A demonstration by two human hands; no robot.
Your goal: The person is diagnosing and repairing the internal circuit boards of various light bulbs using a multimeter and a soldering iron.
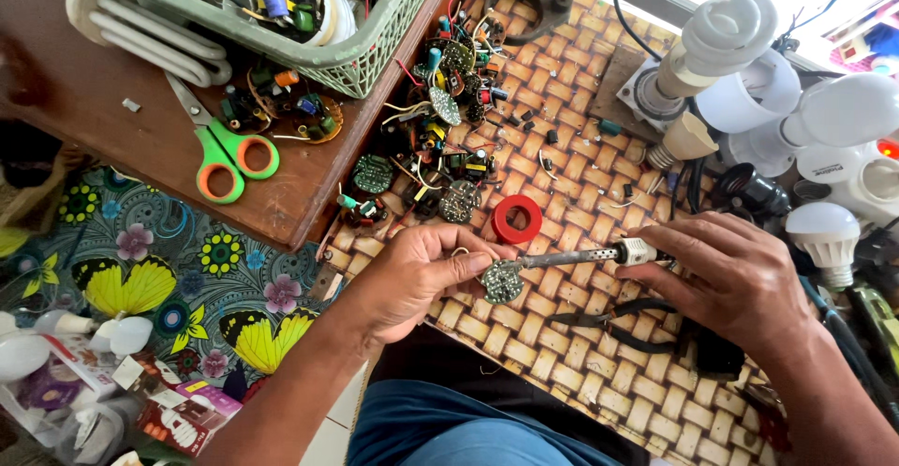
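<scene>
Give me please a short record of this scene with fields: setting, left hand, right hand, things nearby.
Setting: woven mat beside a brown wooden board
Left hand: left hand pinches a small round circuit board
Right hand: right hand grips a soldering iron, its tip on the round board
Near the hands: red tape ring, black pliers, heap of small electronic parts
Further off: green-and-orange scissors, green basket, white lamp bulbs

Only packaging I can spot is down at 8 o'clock: small red-and-white bulb boxes (178, 419) and a pink one (217, 397).
</scene>
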